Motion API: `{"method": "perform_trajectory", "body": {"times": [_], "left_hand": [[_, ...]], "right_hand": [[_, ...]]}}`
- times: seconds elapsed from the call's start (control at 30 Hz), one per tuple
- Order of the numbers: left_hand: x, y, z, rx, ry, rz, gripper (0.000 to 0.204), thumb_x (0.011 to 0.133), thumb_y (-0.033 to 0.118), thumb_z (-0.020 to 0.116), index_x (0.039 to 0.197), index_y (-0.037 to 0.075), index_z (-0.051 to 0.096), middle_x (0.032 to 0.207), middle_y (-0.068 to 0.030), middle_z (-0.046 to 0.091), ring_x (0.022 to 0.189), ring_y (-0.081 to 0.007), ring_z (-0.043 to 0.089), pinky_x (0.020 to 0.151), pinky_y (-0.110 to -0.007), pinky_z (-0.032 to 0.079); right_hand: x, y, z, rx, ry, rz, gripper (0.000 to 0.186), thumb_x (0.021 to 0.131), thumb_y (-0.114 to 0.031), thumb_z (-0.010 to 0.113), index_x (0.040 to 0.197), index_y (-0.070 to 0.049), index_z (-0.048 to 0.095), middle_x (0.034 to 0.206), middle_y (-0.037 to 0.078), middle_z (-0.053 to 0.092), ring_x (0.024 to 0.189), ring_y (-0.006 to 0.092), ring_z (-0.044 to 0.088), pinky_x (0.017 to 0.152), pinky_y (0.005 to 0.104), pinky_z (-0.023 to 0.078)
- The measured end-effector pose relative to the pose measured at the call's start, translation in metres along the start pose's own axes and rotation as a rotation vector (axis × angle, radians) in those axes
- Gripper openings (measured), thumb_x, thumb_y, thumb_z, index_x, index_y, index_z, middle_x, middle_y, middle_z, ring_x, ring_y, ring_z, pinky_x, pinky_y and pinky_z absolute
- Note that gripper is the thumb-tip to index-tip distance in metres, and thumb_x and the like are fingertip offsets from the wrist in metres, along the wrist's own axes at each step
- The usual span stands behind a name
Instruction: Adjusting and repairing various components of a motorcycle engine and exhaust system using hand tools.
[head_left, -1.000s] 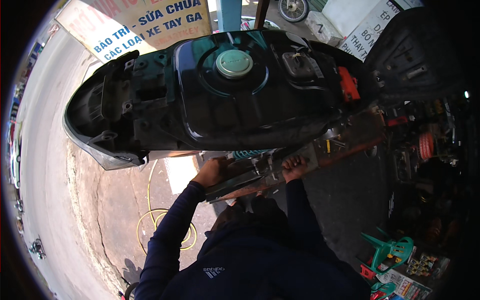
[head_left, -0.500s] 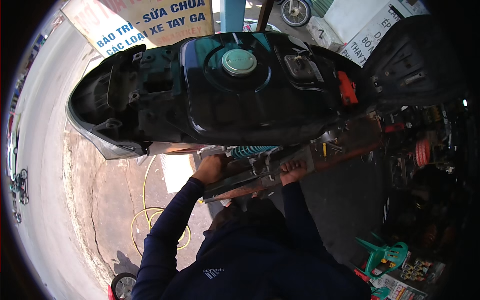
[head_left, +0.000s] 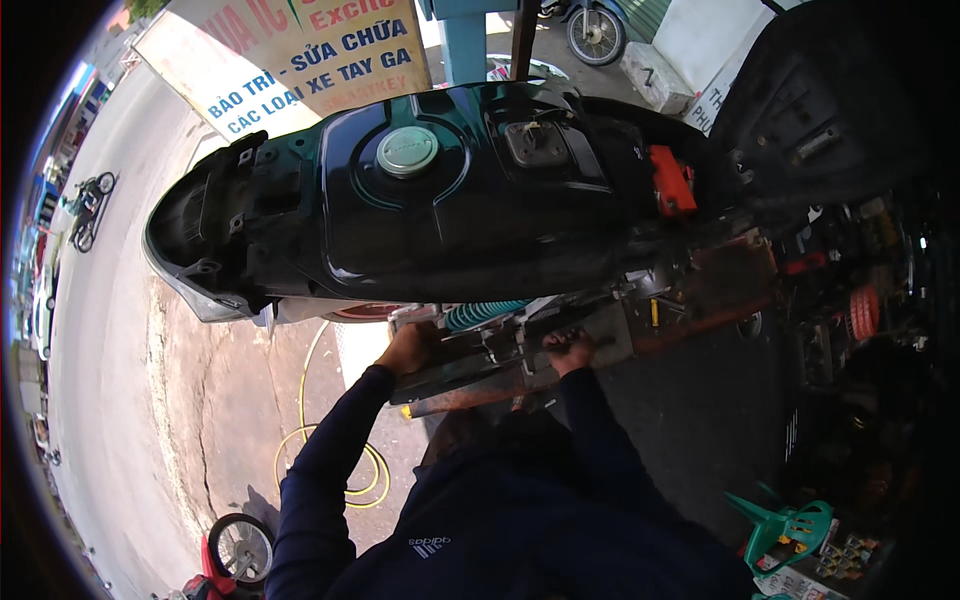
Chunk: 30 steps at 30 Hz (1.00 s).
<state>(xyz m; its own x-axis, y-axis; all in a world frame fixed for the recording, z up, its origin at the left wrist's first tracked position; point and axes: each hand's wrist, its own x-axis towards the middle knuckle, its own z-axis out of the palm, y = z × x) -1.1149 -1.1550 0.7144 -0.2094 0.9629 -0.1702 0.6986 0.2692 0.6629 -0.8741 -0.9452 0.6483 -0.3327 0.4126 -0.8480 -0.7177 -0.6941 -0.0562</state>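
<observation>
crosswise: motorbike [head_left: 450,240] long axis, tail [head_left: 196,222] leftward | left hand [head_left: 406,350], right hand [head_left: 572,353] curled | holds unclear

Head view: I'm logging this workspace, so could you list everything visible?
motorbike body: one, black, centre
round cap: one, pale, body top
part: one, red, body's right end
panel: one, black, upper right
coil spring: one, teal, below the body
platform: one, rusty brown, below the body
signboard: one, cream, upper left
post: one, blue, top centre
other motorbikes: at least three, mixed colours, top, left, lower left
hose: one, yellow, left ground
chair: at least one, green, lower right
clutter: uncountable, mixed, right
left hand: one, navy-sleeved, centre
right hand: one, navy-sleeved, centre right
</observation>
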Motion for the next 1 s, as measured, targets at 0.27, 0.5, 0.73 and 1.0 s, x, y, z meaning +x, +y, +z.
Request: {"method": "perform_trajectory", "body": {"times": [0.27, 0.5, 0.73, 1.0], "left_hand": [[0.009, -0.032, 0.005, -0.124, -0.083, 0.066, 0.021, 0.074, 0.003, 0.056, 0.092, 0.003, 0.068, 0.093, -0.0169, 0.065, 0.089, -0.0326, 0.062, 0.081, -0.038, 0.047], [0.012, -0.038, -0.005, -0.271, -0.098, 0.256, 0.028, 0.070, 0.006, 0.060, 0.096, -0.001, 0.066, 0.099, -0.0214, 0.063, 0.095, -0.0363, 0.059, 0.086, -0.040, 0.046], [0.015, -0.036, -0.010, -0.183, -0.153, 0.334, 0.029, 0.072, 0.009, 0.056, 0.098, 0.001, 0.065, 0.099, -0.0232, 0.061, 0.094, -0.0399, 0.057, 0.083, -0.042, 0.046], [0.016, -0.046, 0.000, -0.133, -0.121, 0.361, 0.026, 0.068, 0.003, 0.052, 0.090, -0.004, 0.063, 0.093, -0.0245, 0.059, 0.090, -0.0407, 0.057, 0.079, -0.043, 0.046]], "right_hand": [[-0.009, 0.011, 0.000, -0.097, -0.077, -0.262, 0.029, 0.090, -0.034, 0.041, 0.066, -0.020, 0.031, 0.054, -0.002, 0.020, 0.043, 0.0126, 0.017, 0.042, 0.0300, 0.017], [0.008, 0.021, 0.010, -0.142, 0.177, -0.359, 0.022, 0.088, -0.034, 0.042, 0.074, -0.020, 0.033, 0.059, -0.003, 0.018, 0.045, 0.0109, 0.021, 0.042, 0.0273, 0.019], [-0.015, 0.027, 0.015, -0.141, 0.219, -0.552, 0.020, 0.089, -0.031, 0.042, 0.076, -0.018, 0.034, 0.059, -0.003, 0.020, 0.044, 0.0106, 0.020, 0.041, 0.0271, 0.018], [-0.024, 0.032, 0.014, -0.163, 0.168, -0.556, 0.020, 0.088, -0.028, 0.046, 0.083, -0.015, 0.033, 0.068, -0.001, 0.026, 0.048, 0.0119, 0.023, 0.042, 0.0289, 0.019]]}}
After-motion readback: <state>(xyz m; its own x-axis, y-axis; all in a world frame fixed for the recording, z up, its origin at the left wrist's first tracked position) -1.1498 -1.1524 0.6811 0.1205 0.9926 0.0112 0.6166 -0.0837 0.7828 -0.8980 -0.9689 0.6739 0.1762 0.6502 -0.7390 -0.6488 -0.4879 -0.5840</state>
